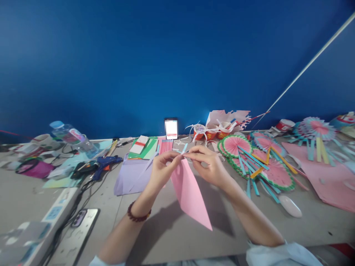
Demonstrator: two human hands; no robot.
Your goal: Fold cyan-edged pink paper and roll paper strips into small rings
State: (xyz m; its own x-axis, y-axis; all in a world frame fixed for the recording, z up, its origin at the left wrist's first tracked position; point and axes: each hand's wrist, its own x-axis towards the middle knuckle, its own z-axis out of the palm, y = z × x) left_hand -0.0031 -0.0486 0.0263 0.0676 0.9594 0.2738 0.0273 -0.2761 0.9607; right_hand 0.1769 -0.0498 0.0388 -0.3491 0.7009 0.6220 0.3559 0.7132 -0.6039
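Off to the left, a plastic bottle (80, 142) tilts near the tabletop's (116, 236) back edge; in front of it comes a blue glue gun (103, 164), with a smartphone (79, 234) face down towards the near edge; next, purple paper (129, 179); now the centre, and here's the left hand (163, 168), beaded bracelet (138, 213) on the wrist, pinching the top end of a pink paper sheet (191, 190); the sheet slants over the tabletop, lowest corner towards the near edge; the right hand (209, 164) pinches that same end, fingertips close to the left's; rightward, watermelon-patterned paper fans (277, 173) overlap, paper cups (212, 133) behind them by the back edge.
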